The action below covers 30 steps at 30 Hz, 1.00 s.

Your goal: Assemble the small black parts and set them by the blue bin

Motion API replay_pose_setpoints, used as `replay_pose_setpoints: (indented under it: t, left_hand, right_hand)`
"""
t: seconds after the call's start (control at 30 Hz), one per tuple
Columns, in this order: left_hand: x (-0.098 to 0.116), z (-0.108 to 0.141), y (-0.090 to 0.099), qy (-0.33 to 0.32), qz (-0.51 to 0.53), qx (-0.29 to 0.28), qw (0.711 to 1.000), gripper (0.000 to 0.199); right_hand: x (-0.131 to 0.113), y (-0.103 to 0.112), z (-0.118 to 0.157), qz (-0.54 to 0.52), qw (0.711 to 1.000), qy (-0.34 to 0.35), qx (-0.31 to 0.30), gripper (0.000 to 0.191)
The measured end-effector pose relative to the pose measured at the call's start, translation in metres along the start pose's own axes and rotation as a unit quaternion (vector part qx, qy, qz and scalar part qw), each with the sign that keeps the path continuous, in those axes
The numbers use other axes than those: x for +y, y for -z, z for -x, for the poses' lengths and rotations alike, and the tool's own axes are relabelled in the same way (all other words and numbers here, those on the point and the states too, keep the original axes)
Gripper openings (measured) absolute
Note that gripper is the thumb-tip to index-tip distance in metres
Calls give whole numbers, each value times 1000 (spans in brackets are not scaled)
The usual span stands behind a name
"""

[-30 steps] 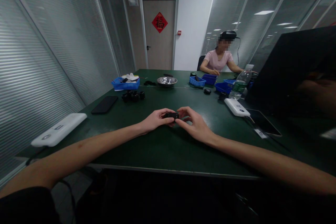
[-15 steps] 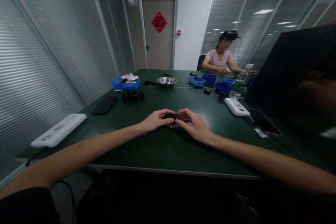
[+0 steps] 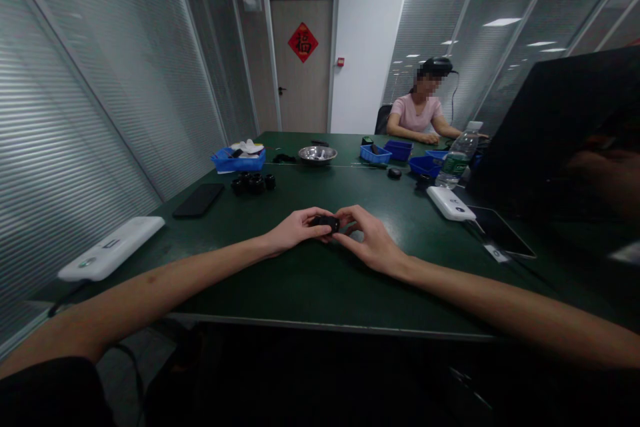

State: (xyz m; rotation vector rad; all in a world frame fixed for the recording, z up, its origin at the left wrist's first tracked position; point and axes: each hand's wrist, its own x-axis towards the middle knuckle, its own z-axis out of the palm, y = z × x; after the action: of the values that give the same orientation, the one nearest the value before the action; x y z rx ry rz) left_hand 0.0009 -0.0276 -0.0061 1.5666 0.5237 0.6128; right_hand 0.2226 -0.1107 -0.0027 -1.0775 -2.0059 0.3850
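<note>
A small black cylindrical part is held just above the green table, near the middle of the view. My left hand is closed round its left side, thumb along the front. At its right end, the fingertips and thumb of my right hand pinch together on the part. Several black round parts stand beyond my left hand, and a dark flat phone lies to their left.
A blue basket and a metal bowl stand further back. Right are blue trays, a bottle, a white power bank and a black screen. A person sits behind; another white power bank lies left.
The fingers of my right hand have arched slightly, with a wider gap between thumb and forefinger. The seated person's hand has shifted a little on the table.
</note>
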Motion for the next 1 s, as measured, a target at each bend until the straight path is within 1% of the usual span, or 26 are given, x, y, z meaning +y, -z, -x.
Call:
replay_pose_setpoints:
  t: [0.1,0.13,0.2,0.27,0.3,0.37,0.47,0.53,0.6,0.67,0.73,0.77,0.93,1.0]
  left_hand:
    - [0,0,0,0,1,-2,1000,49]
    - [0,0,-1,0,3,-2,1000,49]
    - [2,0,-2,1,6,0,1000,49]
    - [4,1,-3,3,6,2,1000,50]
    - [5,1,-3,5,5,3,1000,50]
    - [5,1,-4,4,3,2,1000,49]
    - [4,1,-4,1,2,-3,1000,49]
    - [5,1,-4,2,-1,-5,1000,49]
    - [5,1,-3,1,-1,0,1000,49]
    - [5,1,-3,-2,4,4,1000,49]
    - [4,1,-2,-4,3,3,1000,50]
    - [3,1,-1,-6,0,1,1000,50]
    - [-1,-1,1,-6,-2,-3,1000,49]
    - [-1,-1,0,-5,2,-5,1000,50]
  right_hand:
    - [-2,-1,0,9,1000,27,12,29]
    - [-2,-1,1,7,1000,23,17,31]
    - [-1,-1,1,2,1000,-8,22,33]
    - [0,-1,1,-2,999,-39,11,30]
    - [1,-1,1,-4,999,-43,3,29]
    - [2,-1,1,-5,1000,-25,-3,26]
    - [0,-1,0,13,1000,23,5,26]
    - [-2,-1,0,23,999,43,8,26]
    - [-3,-1,0,22,999,40,15,32]
    - [-2,-1,0,17,1000,13,17,36]
    - [0,-1,1,15,1000,-12,4,32]
    - [0,0,1,15,1000,-14,-3,30]
    - [-1,0,1,36,998,41,-6,26]
    - [-2,0,1,39,998,49,-5,27]
